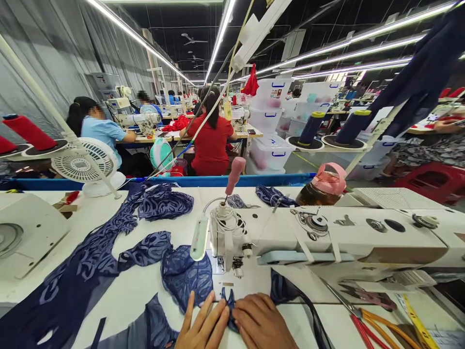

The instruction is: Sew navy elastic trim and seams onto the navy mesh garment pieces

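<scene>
Your left hand (205,324), fingers apart, your right hand (261,320), fingers together, grip unclear, navy fabric piece (230,301) between them, sewing machine (276,232) ahead

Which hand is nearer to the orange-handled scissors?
Right. The right hand is left of the orange-handled scissors, at a small navy fabric piece; the left hand is farther left.

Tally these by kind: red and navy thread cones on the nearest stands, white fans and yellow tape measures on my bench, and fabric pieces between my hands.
Red thread cones: 2
Navy thread cones: 2
White fan: 1
Yellow tape measure: 1
Navy fabric piece between your left hand and right hand: 1
Total: 7
</scene>
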{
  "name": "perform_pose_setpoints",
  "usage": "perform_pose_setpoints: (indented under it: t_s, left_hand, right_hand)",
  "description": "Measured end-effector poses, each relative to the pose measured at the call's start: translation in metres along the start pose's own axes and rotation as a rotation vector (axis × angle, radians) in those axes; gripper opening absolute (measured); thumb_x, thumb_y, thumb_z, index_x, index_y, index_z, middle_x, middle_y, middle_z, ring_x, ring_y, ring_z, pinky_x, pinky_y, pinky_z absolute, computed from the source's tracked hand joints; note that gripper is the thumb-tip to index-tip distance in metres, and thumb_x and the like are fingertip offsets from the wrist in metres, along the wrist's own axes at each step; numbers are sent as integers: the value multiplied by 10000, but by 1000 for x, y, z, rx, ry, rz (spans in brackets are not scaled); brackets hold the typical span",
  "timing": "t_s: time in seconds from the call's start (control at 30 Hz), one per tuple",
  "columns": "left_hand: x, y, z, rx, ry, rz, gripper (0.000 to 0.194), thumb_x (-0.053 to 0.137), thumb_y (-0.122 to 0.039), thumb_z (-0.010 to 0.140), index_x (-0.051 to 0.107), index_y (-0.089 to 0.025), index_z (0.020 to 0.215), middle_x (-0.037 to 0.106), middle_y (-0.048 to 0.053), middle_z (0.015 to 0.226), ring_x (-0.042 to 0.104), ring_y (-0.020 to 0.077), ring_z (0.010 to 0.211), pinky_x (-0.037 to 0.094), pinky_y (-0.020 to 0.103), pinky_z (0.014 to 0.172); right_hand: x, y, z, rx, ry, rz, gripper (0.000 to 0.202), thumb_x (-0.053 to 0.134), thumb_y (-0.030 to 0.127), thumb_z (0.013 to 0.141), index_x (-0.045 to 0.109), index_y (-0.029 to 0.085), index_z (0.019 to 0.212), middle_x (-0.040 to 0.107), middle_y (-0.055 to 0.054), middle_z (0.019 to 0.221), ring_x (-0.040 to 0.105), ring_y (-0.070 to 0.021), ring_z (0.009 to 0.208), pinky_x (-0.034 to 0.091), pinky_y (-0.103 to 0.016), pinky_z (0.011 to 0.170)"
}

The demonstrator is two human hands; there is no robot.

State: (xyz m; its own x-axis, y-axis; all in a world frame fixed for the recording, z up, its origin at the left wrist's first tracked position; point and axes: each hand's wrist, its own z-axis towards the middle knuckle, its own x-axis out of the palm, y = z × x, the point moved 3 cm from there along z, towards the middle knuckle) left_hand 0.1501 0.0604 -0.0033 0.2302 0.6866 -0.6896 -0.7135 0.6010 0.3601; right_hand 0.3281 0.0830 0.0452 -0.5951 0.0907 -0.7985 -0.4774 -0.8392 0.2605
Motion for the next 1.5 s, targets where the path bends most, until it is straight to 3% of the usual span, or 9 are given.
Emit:
perform_pose_setpoints:
  t_s: [0.2,0.3,0.53,0.7,0.87,1.03,1.17,1.33,1.5]
  left_hand:
    - [1,-4,-11,-26,29,-18,648,457,-720,886,688,-221,1230,452,79,1473,277,416,1428,67,709,1157]
    - [2,-6,-11,-29,22,-30,653,414,-708,915,673,-214,1254,481,55,1448,283,390,1431,58,694,1173]
    - [-4,-2,-3,-43,47,2,368,571,-356,921,660,-263,1266,433,11,1485,245,438,1426,30,828,1050]
    - [-7,-1,5,-21,29,-12,323,516,-384,964,691,-252,1201,478,8,1442,249,394,1440,-4,805,1076]
    - [-3,-4,6,-193,-156,-61,269,472,-235,979,738,-251,1012,498,-36,1425,359,345,1397,76,795,1086]
    - [1,-4,-3,-9,80,-12,356,542,-407,944,667,-269,1248,430,17,1491,285,428,1407,44,844,1025]
    - [1,-2,-5,-27,71,-23,380,527,-469,952,674,-266,1237,405,14,1509,267,436,1410,52,848,1020]
    - [3,-3,-2,-47,70,-31,337,565,-389,928,681,-273,1222,400,8,1514,283,426,1405,59,846,1022]
    - [1,3,-4,32,96,-13,455,538,-574,933,666,-276,1252,380,42,1527,240,450,1420,30,865,986]
  right_hand:
    - [-2,-7,-9,41,-38,9,344,365,9,934,587,136,1165,579,-106,1154,540,-294,1020,343,-412,876]
    - [5,-8,-12,4,-58,2,348,362,26,949,604,128,1177,594,-86,1186,552,-282,1046,295,-398,929]
    - [6,-6,-11,-26,-160,-65,304,366,48,1025,636,126,1139,629,-80,1128,591,-249,986,256,-376,1010]
    - [8,-7,-12,-27,-182,-89,299,373,60,1034,652,116,1125,632,-85,1112,594,-249,976,210,-377,1076]
    - [11,-10,-16,-34,-168,-126,290,391,66,1021,649,122,1141,631,-80,1119,595,-247,981,177,-386,1119]
    - [10,-8,-15,-37,-171,-161,293,400,44,991,639,125,1140,634,-83,1107,599,-246,977,175,-411,1139]
    - [9,-6,-12,-43,-165,-148,314,352,37,1038,644,97,1135,619,-97,1163,587,-259,1044,155,-418,1154]
    - [12,-7,-10,-66,-186,-153,323,371,-8,961,640,89,1111,629,-93,1138,602,-241,1016,158,-419,1164]
    - [13,-8,-11,-67,-182,-150,307,404,14,934,638,98,1115,627,-85,1136,602,-240,999,136,-435,1171]
